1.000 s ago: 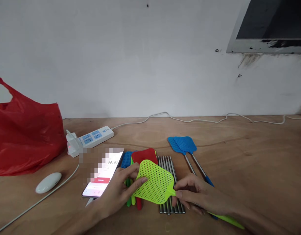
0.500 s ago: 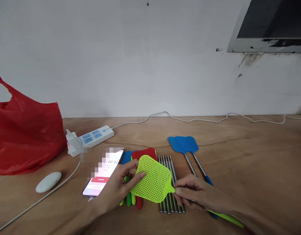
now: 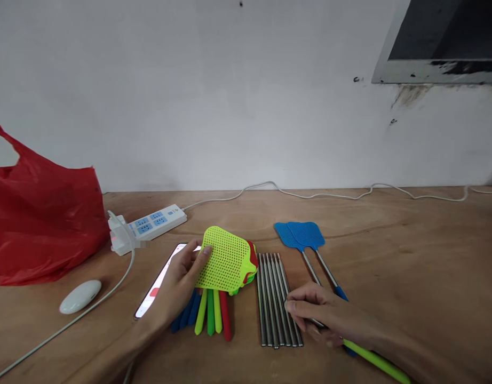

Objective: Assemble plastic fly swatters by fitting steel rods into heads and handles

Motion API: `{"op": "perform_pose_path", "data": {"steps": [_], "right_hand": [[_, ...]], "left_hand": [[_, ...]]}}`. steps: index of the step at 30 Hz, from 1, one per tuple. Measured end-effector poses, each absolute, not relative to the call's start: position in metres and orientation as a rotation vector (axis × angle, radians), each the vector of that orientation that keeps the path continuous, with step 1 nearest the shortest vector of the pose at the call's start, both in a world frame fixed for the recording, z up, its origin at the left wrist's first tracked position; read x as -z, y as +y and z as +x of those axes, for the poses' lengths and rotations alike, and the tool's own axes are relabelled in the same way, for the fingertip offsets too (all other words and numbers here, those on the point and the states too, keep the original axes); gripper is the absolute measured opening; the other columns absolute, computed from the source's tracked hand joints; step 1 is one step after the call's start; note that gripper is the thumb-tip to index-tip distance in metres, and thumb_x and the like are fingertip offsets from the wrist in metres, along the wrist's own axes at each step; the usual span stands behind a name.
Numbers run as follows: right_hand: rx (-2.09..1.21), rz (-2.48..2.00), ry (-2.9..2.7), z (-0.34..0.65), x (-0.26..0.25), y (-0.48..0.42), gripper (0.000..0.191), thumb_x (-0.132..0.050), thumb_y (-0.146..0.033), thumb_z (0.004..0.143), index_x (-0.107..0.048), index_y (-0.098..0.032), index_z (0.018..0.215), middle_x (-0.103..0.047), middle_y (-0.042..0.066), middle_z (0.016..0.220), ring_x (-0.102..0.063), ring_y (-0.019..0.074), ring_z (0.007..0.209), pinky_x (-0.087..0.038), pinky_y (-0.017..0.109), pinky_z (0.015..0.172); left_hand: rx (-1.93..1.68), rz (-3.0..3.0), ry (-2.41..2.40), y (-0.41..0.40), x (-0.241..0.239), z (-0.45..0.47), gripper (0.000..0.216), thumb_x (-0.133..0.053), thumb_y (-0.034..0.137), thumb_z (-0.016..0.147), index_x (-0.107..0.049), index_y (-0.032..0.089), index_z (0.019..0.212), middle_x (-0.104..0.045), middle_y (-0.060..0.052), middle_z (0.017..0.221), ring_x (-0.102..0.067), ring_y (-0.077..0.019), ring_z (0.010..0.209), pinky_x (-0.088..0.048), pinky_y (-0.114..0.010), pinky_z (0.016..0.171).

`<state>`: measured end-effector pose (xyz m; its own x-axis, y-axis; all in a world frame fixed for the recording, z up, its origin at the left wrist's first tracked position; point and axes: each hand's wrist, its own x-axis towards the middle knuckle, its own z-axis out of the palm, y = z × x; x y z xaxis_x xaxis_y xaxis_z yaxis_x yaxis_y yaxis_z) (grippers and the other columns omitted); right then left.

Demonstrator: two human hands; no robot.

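Observation:
My left hand (image 3: 176,285) pinches a yellow-green mesh swatter head (image 3: 225,258) by its left edge and holds it over a pile of red and other coloured heads. Below that pile lie blue, green, yellow-green and red handles (image 3: 209,317). My right hand (image 3: 324,314) is closed round a thin rod with a yellow-green handle (image 3: 376,362) that points to the lower right. The head and this rod are apart. Several bare steel rods (image 3: 276,298) lie side by side between my hands.
Two blue swatters (image 3: 306,234) with steel shafts lie behind my right hand. A phone (image 3: 156,285) lies partly under my left hand. On the wooden table's left are a white power strip (image 3: 150,224), a white oval device (image 3: 80,296) and a red plastic bag (image 3: 41,224). A white cable (image 3: 310,194) runs along the wall.
The yellow-green head has come away from my right hand's rod. My left hand carried it up and left over the pile of heads. My right hand stayed in place.

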<state>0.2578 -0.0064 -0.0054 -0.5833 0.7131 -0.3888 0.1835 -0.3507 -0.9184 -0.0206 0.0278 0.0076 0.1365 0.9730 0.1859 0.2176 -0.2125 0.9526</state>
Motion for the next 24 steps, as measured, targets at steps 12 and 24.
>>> {"op": "perform_pose_path", "data": {"steps": [12,24], "right_hand": [[-1.856,-0.942,-1.265,0.260,-0.005,-0.005,0.030,-0.075,-0.043,0.083,-0.063,-0.020,0.099,-0.065,0.001,0.105,-0.017,-0.0039,0.039,-0.011,0.019,0.036],[-1.898,-1.021,-1.321,0.251,0.004,-0.010,0.048,-0.092,-0.030,0.061,-0.048,-0.019,0.077,-0.053,-0.010,0.070,-0.026,-0.0023,0.039,-0.013,0.017,0.035]], "left_hand": [[-0.865,1.636,1.069,0.012,-0.001,-0.004,0.032,-0.062,0.049,0.092,-0.065,0.017,0.098,-0.062,0.002,0.061,-0.059,-0.0134,0.055,-0.043,-0.020,0.048],[-0.807,1.659,1.059,-0.004,0.003,0.006,0.040,-0.065,0.049,0.088,-0.055,0.021,0.114,-0.040,0.008,0.062,-0.042,-0.0110,0.056,-0.033,-0.020,0.049]]}}
